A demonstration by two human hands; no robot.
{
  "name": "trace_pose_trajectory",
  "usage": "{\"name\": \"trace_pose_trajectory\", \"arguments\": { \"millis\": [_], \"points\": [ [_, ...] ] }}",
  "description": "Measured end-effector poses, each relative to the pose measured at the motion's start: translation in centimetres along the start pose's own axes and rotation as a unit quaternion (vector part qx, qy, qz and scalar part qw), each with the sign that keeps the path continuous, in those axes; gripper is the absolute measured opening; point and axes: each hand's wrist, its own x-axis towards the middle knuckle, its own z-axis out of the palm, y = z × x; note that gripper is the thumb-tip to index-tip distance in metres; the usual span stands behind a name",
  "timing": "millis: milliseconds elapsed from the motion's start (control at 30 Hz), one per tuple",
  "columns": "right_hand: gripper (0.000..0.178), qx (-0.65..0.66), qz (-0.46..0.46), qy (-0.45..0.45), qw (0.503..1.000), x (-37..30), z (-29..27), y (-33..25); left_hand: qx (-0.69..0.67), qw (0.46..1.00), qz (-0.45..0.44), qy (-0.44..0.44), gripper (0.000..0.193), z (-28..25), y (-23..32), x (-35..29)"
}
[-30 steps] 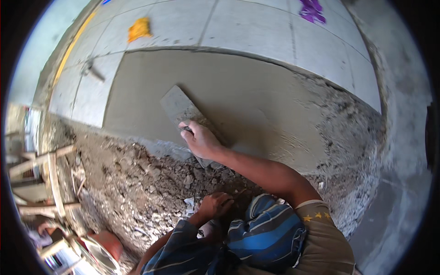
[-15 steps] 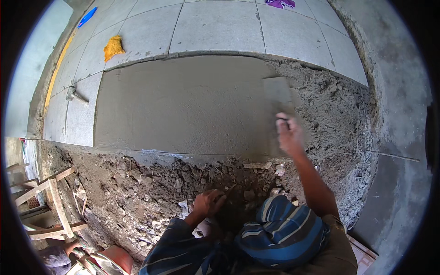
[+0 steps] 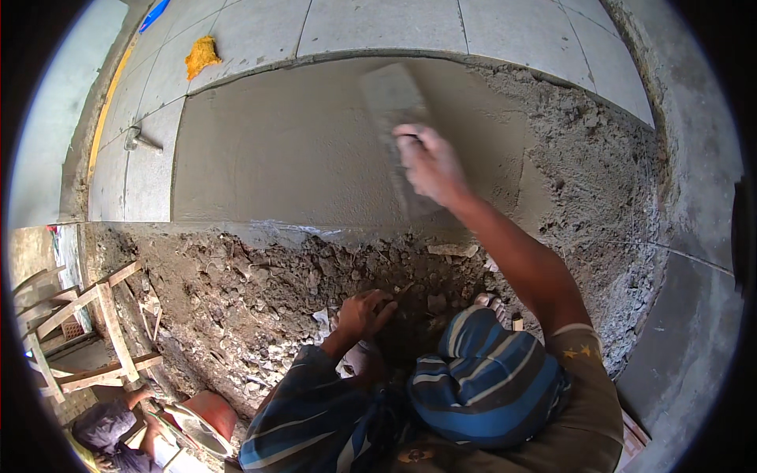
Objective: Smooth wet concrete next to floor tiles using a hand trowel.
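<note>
My right hand (image 3: 428, 164) grips a long rectangular plastering trowel (image 3: 392, 88), its blade flat on a bed of wet grey mortar (image 3: 268, 150). The blade and hand are slightly blurred. Left of the trowel the mortar is smooth; at the far right rough mortar (image 3: 591, 158) lies lumpy. My left hand (image 3: 363, 314) hangs over the rubble near my knee, fingers loosely bent and apart, with nothing visible in it. Blue striped cloth (image 3: 489, 386) covers my knees.
Pale floor tiles (image 3: 378, 27) border the mortar beyond and at left, with a hammer (image 3: 142, 142) and yellow cloth (image 3: 203, 57) on them. Rubble (image 3: 229, 307) lies nearer. At lower left are wooden pieces (image 3: 117, 331), a reddish bucket (image 3: 206, 418) and another person (image 3: 110, 430).
My right hand has swept the trowel leftward across the mortar, and a smoothed patch shows where it was at right. My left hand stays by my knee. The view has shifted slightly.
</note>
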Motion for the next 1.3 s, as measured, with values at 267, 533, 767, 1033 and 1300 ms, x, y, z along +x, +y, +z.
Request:
{"name": "trace_pose_trajectory", "arguments": {
  "millis": [267,533,767,1033,1300],
  "points": [
    [0.027,-0.104,-0.047,0.015,0.993,5.4,7.4,2.2,0.003,0.999,-0.019,0.029,0.023,0.5,-0.5,-0.3],
    [0.03,-0.162,-0.011,0.129,0.978,-0.4,-9.6,1.6,0.007,0.999,-0.05,-0.005,0.022,0.1,-0.3,0.0],
    [0.05,-0.184,0.024,0.332,0.925,-13.0,-23.8,-0.1,0.004,1.0,-0.029,0.002,0.024,0.7,0.0,0.6],
    [0.061,-0.382,0.121,0.491,0.773,-14.7,-42.3,-3.1,-0.002,1.0,-0.01,0.01,0.016,0.9,-0.3,0.1],
    [0.057,-0.457,0.101,0.35,0.811,-8.2,-38.4,-0.1,0.025,1.0,0.012,0.014,0.024,0.0,1.9,-0.4]
  ]
}}
